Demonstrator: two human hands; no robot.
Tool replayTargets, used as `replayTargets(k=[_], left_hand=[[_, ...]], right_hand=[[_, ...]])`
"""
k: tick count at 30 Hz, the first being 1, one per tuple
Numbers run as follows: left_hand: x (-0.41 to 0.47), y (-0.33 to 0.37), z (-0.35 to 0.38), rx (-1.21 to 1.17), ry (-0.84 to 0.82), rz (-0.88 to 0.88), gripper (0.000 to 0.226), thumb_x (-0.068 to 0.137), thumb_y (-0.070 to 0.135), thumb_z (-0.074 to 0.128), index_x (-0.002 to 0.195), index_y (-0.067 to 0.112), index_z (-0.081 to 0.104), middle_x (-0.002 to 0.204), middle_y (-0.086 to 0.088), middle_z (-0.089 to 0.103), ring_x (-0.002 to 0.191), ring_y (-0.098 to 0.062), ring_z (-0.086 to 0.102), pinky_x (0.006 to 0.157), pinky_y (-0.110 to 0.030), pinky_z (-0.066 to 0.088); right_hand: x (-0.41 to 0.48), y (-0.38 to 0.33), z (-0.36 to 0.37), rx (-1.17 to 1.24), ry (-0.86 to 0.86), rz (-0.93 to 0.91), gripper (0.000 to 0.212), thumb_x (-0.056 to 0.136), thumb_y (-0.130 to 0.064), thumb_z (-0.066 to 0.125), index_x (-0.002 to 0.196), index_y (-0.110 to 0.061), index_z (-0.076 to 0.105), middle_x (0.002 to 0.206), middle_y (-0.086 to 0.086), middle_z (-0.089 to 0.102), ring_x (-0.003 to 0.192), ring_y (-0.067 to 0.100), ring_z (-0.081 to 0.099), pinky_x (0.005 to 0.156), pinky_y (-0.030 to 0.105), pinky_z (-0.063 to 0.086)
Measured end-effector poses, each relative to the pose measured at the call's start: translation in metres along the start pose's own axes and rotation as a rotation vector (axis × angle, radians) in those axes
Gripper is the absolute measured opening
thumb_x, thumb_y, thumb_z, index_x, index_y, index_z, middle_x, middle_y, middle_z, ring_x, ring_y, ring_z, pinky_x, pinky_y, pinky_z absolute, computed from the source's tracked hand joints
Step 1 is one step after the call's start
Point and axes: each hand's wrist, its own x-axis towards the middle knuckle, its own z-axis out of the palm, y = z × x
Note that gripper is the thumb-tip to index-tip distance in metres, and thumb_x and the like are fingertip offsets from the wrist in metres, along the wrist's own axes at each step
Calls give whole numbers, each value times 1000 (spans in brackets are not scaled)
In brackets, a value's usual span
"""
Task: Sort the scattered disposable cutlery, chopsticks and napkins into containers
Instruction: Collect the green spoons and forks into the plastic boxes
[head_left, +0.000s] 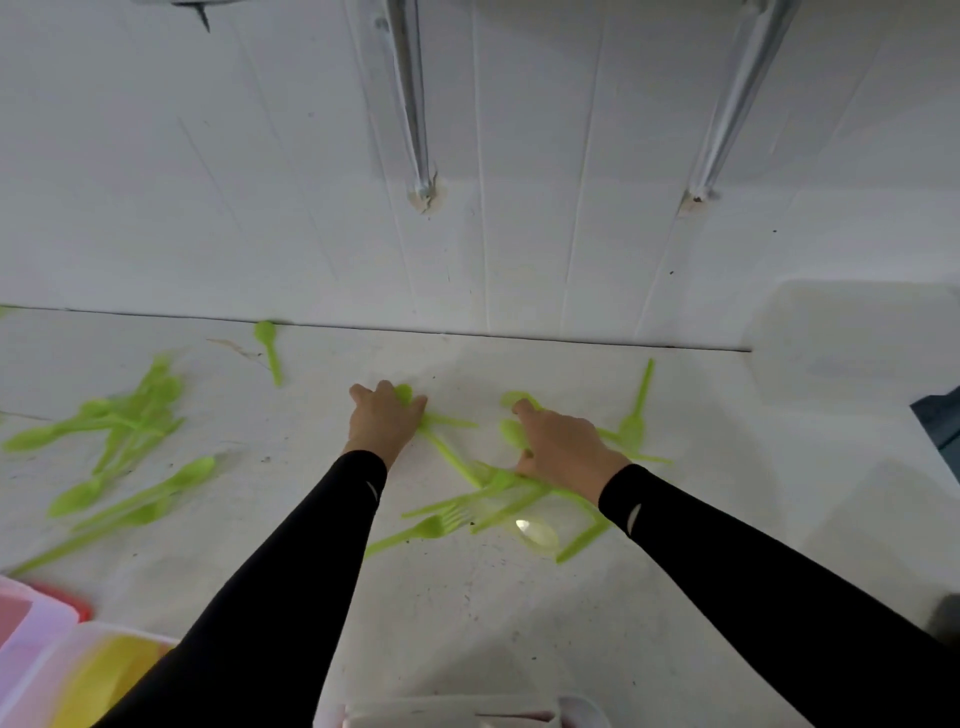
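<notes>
Left hand (387, 418) spread, fingertips on green spoon (404, 391), mid-table. Right hand (561, 441) over second spoon (511, 431), bowl between thumb and forefinger; grip unclear. Fork (441, 522) lies between forearms.

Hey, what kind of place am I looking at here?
Likely a plain workroom or utility corner: a scuffed white table against a white panelled wall, metal brackets fixed to it, green plastic cutlery scattered for sorting.

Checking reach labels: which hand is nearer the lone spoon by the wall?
Left: the left hand sits right of the spoon; the right hand is farther right, on the cutlery pile.
</notes>
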Motion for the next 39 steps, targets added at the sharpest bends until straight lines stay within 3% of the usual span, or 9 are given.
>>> replayTargets(k=[5, 10, 15, 20, 24, 27, 30, 34, 39], left_hand=[[-11, 11, 7, -52, -5, 3, 60, 90, 39, 65, 128, -2, 44, 133, -20, 33, 108, -41, 56, 93, -39, 43], [-16, 19, 5, -242, -46, -59, 59, 94, 37, 57, 132, -4, 39, 133, -21, 35, 108, -37, 54, 89, -34, 40], [-27, 26, 0, -750, -63, -81, 22, 92, 23, 59, 95, 3, 50, 74, -9, 51, 56, -18, 46, 51, -26, 38], [-65, 59, -11, -972, 17, 35, 18, 93, 18, 58, 106, 11, 47, 79, -2, 49, 61, -15, 46, 52, -25, 41], [-113, 88, -12, -1092, -30, 168, 27, 96, 22, 58, 119, 17, 46, 85, -1, 53, 67, -13, 51, 55, -23, 45], [-145, 90, 3, -1119, -76, 158, 34, 95, 27, 60, 124, 21, 44, 90, 0, 57, 69, -13, 54, 55, -18, 48], [-151, 83, 8, -1235, -148, 143, 49, 89, 42, 67, 128, 22, 45, 105, 2, 65, 82, -12, 59, 66, -22, 48], [-142, 73, 3, -1471, -209, 37, 25, 96, 28, 62, 115, 13, 60, 109, 0, 72, 77, -8, 56, 67, -22, 45], [-146, 70, 3, -1577, -327, 16, 13, 94, 27, 63, 92, 14, 62, 77, 4, 66, 62, -6, 59, 74, -26, 51]], right_hand=[[-15, 12, -7, 126, 69, 83, 51, 88, -20, 52, 137, -13, 39, 126, 11, 56, 110, 34, 59, 82, 37, 45], [-27, 27, -35, 357, 326, 165, 26, 95, -36, 53, 90, -11, 49, 89, 6, 60, 90, 32, 60, 66, 34, 41], [-57, 37, -69, 656, 358, 145, 25, 97, -39, 51, 87, -23, 67, 75, -10, 72, 66, -5, 60, 64, 26, 47], [-85, 35, -72, 809, 360, 146, 25, 96, -37, 55, 86, -21, 71, 64, -10, 62, 59, 2, 54, 61, 21, 41], [-107, 21, -57, 911, 296, 97, 29, 88, -50, 65, 98, -24, 73, 84, -20, 67, 79, -8, 60, 75, 14, 45], [-122, 11, -48, 890, 134, 65, 26, 90, -46, 64, 83, -22, 69, 53, -19, 48, 51, -3, 45, 54, 19, 34], [-132, 9, -46, 951, 67, 71, 28, 96, -43, 57, 91, -20, 71, 59, -14, 47, 51, 5, 40, 48, 17, 30], [-132, 8, -50, 1188, 70, 114, 33, 97, -49, 53, 102, -22, 72, 65, -7, 44, 51, 10, 34, 45, 20, 26], [-132, 9, -53, 1203, -53, 138, 48, 94, -61, 47, 101, -21, 74, 62, -6, 45, 47, 10, 31, 45, 21, 26]])
